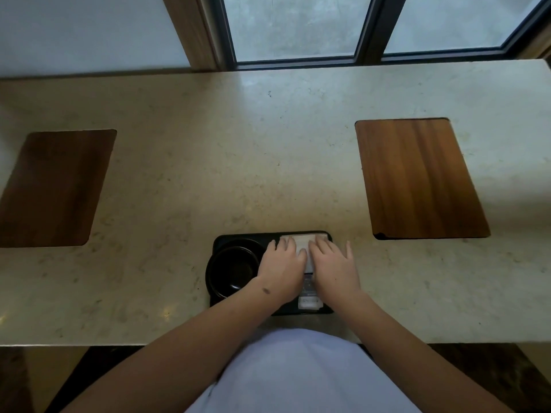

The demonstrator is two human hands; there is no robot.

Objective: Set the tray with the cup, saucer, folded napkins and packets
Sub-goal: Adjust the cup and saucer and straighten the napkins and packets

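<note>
Fingers of the left hand [280, 263] lie straight and slightly spread, flat on the folded napkins [301, 242]; the right hand [334, 265] rests beside it the same way, fingers spread, its outermost finger past the tray's right rim; the napkins sit in the far right part of the black tray [219, 238]; packets [308, 302] lie nearer, between the wrists; a black cup [232, 268] on its saucer [213, 290] fills the tray's left; the tray rests near the marble counter's [268, 144] front edge; wooden boards [417, 177] flank it.

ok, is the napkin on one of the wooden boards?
No, the napkin lies at the far end of the black tray, under both hands' fingers.
</note>
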